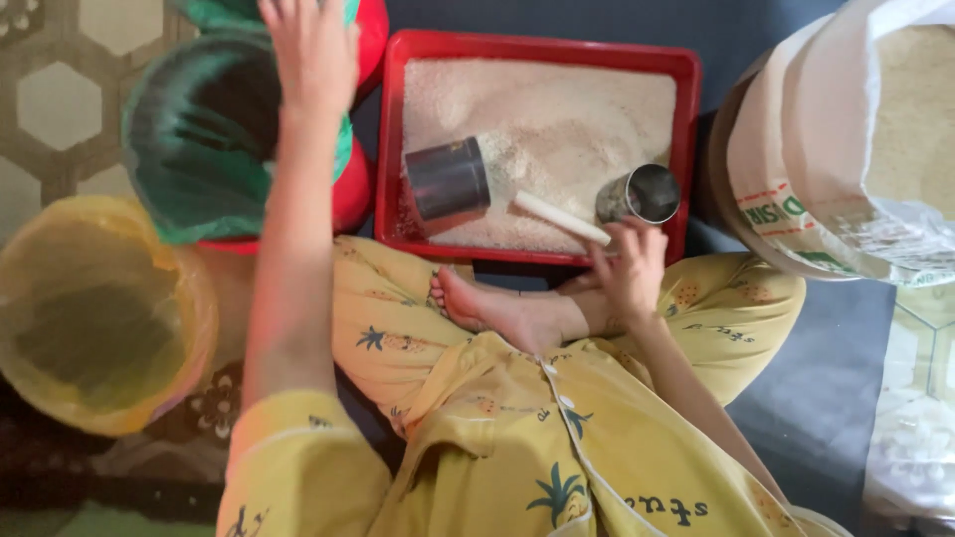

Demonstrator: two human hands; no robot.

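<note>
Below, a person in yellow printed pyjamas [517, 438] sat cross-legged on a dark blue mat [826, 388], with patterned hexagon floor tiles [60, 99] showing at the upper left corner of the floor. The right hand [629, 267] rested at the near edge of a red rectangular plastic tray [686, 119] filled with white rice grains [547, 119]; its fingers were curled together around a white handle [559, 218] joined to a shiny metal scoop cup [640, 193] lying on its side near the tray's right edge. A second, darker metal can [448, 181] lay tipped in the rice near the tray's left edge. The left hand [310, 50] reached up to a green plastic bag [189, 139] set over a red bucket [353, 194], fingers spread apart on its rim. An open yellow plastic bag [99, 308] sat at the left, and a large open white sack of rice [846, 139] stood at the right.
</note>
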